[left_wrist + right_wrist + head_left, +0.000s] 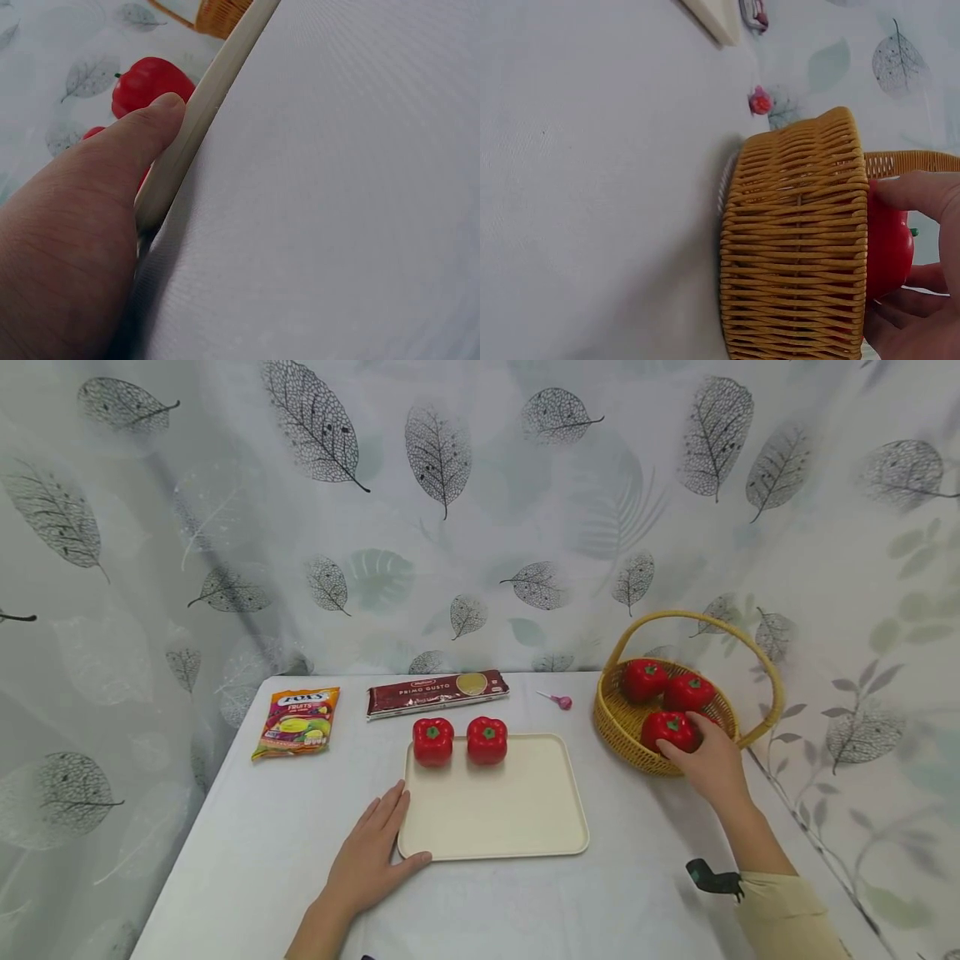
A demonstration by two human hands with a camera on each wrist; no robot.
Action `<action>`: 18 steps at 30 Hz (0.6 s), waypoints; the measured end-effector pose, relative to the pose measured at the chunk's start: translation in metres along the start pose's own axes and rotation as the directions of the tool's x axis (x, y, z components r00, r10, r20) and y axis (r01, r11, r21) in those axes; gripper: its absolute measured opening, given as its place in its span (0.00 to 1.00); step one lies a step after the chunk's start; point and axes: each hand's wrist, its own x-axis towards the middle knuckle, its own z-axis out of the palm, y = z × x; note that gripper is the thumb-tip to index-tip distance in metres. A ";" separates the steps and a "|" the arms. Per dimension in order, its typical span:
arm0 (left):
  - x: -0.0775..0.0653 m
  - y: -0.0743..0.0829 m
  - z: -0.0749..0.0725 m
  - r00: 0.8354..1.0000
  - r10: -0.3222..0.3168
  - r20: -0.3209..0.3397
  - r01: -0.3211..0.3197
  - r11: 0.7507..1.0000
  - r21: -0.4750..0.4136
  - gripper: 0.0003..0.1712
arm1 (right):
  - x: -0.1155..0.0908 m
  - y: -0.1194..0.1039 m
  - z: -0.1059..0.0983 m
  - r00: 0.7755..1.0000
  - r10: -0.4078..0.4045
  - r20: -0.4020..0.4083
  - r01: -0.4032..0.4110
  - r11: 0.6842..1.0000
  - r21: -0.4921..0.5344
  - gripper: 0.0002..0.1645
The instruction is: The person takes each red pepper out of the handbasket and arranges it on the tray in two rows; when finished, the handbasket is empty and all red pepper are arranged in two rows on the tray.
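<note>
My right hand [718,767] holds a red bell pepper [663,728] at the near side of the wicker basket [621,739], thumb and fingers on opposite sides of it. In the right wrist view, that pepper [889,247] shows above the basket's rim. Two more red peppers [645,680] lie behind it in the basket. My left hand [369,853] rests at the left edge of the cream tray [495,814], fingers straight. Its thumb [161,116] touches the tray's rim in the left wrist view. Two red bell peppers [487,742] stand side by side along the tray's far edge.
Behind the tray lies a long brown biscuit packet [438,693], with a small pink lollipop [561,701] to its right. A bag of fruit sweets [297,722] is at the table's far left. The basket's tall handle [705,615] arches above it. A leaf-patterned curtain hangs behind.
</note>
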 end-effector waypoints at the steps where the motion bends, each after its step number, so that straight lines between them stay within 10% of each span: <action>1: 0.000 0.000 0.000 1.000 0.000 0.000 0.000 1.000 0.001 0.64 | 0.000 -0.001 0.000 1.000 -0.004 -0.007 0.004 1.000 0.004 0.51; 18: -0.001 0.000 0.000 1.000 0.003 -0.007 -0.003 1.000 0.001 0.64 | 0.001 -0.013 -0.004 0.995 -0.055 -0.084 0.057 0.998 0.013 0.50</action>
